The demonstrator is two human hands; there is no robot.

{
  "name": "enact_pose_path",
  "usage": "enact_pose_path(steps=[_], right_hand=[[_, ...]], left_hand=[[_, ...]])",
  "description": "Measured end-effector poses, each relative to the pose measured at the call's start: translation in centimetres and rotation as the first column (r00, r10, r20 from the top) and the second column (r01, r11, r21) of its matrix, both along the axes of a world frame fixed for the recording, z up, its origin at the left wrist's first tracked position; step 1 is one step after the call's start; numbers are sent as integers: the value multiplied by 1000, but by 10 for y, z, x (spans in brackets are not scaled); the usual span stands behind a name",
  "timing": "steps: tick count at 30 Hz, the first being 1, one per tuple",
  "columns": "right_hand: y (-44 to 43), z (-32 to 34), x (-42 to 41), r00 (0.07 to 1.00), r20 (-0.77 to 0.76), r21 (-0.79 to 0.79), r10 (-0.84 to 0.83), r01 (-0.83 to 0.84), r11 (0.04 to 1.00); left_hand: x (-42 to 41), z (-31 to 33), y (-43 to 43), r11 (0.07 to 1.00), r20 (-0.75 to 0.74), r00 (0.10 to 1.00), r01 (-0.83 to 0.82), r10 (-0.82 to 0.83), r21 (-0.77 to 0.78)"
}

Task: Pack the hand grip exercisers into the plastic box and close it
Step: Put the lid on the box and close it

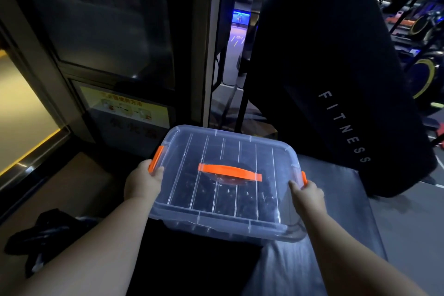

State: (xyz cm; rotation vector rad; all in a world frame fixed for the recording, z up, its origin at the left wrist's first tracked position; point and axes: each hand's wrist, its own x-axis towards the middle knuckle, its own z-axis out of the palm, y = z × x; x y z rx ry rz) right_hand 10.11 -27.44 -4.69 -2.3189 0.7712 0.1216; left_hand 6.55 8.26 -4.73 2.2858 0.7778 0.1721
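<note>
A clear plastic box [240,223] sits in front of me with its ribbed clear lid [223,151] on top and an orange carry handle [229,172] across the middle. Dark hand grip exercisers [249,199] show dimly through the lid. My left hand [143,181] grips the orange latch [155,158] on the left end, thumb over the lid edge. At the right end my right hand [308,193] holds the other orange latch [304,177].
A dark gym machine marked FITNESS [336,79] stands close behind the box on the right. A glass-fronted cabinet [115,31] rises at the left. A black bundle [48,230] lies on the floor by my left arm. Grey mat [360,211] lies under the box.
</note>
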Motion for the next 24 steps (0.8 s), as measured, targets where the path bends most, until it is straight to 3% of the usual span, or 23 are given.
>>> enact_pose_path(steps=[10,18,24], right_hand=[[7,3,-5,999,31,-167,30,-24,986],[-1,-1,-3,1000,-16,61,11,-10,998],[-14,-1,-6,995,-59,49,80,-77,996]], left_hand=[[3,2,0,999,-38,999,-1,0,-38],[13,0,1,1000,-200,979,-28,29,9],[7,1,-7,999,-192,981,-34,34,0]])
